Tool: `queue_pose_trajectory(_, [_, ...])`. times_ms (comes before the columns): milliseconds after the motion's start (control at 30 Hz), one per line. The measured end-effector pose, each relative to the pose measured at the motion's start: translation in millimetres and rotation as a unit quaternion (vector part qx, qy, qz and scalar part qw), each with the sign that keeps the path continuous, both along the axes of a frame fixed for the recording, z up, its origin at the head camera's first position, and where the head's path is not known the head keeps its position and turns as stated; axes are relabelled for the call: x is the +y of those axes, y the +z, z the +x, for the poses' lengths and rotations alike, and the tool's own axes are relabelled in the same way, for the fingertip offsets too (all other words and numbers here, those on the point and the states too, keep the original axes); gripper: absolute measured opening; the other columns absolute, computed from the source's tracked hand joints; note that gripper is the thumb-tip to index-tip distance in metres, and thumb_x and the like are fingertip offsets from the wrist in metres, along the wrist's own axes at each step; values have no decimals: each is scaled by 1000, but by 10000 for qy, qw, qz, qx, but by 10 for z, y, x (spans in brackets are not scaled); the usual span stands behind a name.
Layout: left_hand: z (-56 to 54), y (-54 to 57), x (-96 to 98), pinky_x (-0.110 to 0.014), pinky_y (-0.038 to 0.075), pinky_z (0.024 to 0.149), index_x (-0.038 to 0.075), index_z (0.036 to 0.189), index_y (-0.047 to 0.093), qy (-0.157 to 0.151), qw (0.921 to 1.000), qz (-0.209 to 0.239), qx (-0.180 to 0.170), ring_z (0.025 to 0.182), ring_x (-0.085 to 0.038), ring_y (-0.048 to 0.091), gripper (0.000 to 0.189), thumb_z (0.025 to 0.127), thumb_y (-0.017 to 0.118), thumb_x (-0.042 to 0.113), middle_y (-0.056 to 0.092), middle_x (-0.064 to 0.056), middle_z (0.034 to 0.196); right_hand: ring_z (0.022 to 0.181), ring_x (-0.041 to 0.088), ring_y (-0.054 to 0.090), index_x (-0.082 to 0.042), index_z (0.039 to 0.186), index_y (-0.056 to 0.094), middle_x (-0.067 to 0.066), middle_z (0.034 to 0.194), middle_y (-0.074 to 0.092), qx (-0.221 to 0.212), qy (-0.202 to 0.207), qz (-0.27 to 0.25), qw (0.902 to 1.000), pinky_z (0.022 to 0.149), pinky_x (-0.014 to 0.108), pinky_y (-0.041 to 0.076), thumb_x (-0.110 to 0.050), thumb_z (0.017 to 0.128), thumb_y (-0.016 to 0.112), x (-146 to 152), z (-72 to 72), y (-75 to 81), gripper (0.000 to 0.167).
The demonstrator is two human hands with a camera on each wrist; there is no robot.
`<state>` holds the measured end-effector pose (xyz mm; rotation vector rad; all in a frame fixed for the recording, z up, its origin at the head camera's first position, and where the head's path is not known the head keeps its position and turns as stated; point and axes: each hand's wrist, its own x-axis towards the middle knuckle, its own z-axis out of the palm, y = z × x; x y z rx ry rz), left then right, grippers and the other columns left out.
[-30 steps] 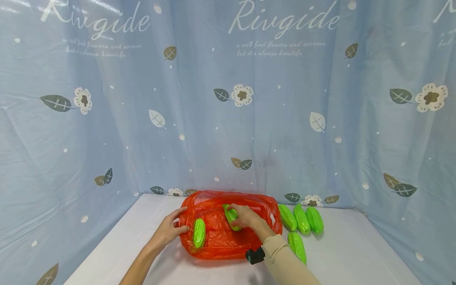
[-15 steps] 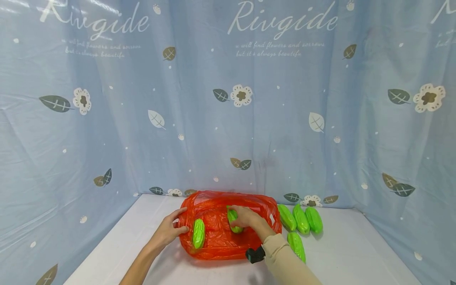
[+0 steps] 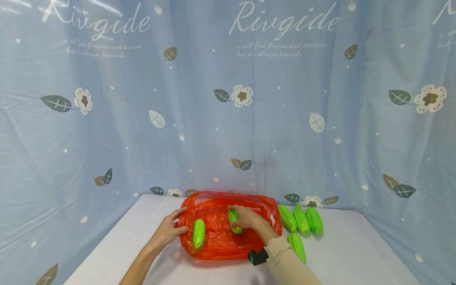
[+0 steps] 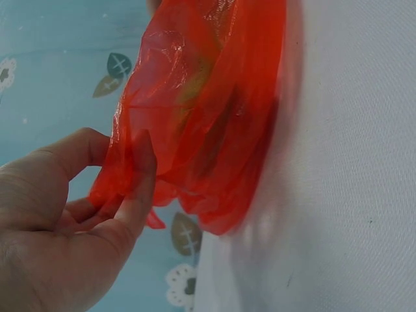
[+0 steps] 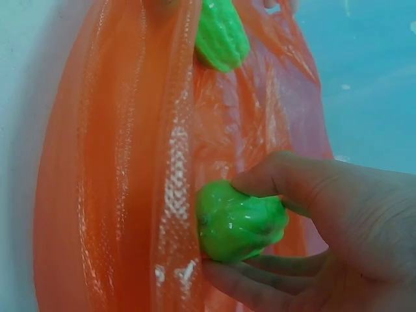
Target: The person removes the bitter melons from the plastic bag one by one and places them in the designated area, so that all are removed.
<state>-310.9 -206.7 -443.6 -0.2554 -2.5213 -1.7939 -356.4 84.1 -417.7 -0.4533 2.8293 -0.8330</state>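
A red plastic bag (image 3: pixel 217 250) lies on the table with its wide mouth spread. My left hand (image 3: pixel 168 229) pinches the bag's left edge; in the left wrist view the thumb and fingers sit on either side of the thin film. Inside the bag, my right hand (image 3: pixel 246 217) holds a bright green, ridged bitter melon (image 5: pixel 237 221) between thumb and fingers. A second bitter melon (image 3: pixel 199 233) rests in the bag near the left hand, apart from the held one.
Several more bitter melons (image 3: pixel 302 220) lie on the white table (image 3: pixel 342 245) right of the bag, one of them (image 3: pixel 297 246) nearer and beside the right sleeve. A blue patterned curtain (image 3: pixel 199 138) hangs behind and at both sides.
The right hand and its bitter melon have shifted slightly to the right and nearer inside the bag. The left hand stays at the bag's edge.
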Motion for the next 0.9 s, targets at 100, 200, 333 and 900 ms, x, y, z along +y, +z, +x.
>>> queue_pose_trajectory(100, [-4,-5,0,-43,60,84,3,145,43,-11,10000,8,10,112,-36,61,69,81,70,0,43,-26,147,97,25,52,-14,142,50,11,120,60,120,58,-26,9999,69,33,53,-15,83,75,27,5,13,64])
queue_pose_trajectory(200, [-10,-12,0,-43,59,84,3,145,44,-1,10000,-28,20,113,-36,61,69,81,70,1,43,-26,147,98,26,52,-14,142,49,11,119,61,227,105,-64,9997,71,34,53,-15,83,76,55,11,24,65])
queue_pose_trajectory(333, [-16,-20,2,-44,59,85,2,145,44,21,10000,-93,28,113,-37,61,69,81,70,1,44,-26,146,101,26,51,-16,143,48,11,120,60,232,113,-113,9996,77,39,55,-16,83,76,79,39,40,66])
queue_pose_trajectory(900, [-1,-6,18,-43,59,84,2,145,43,37,10000,-26,-36,113,-37,61,69,81,70,-1,45,-26,145,105,28,56,-15,143,49,12,127,62,636,306,-299,9971,87,50,56,-20,83,77,247,232,158,66])
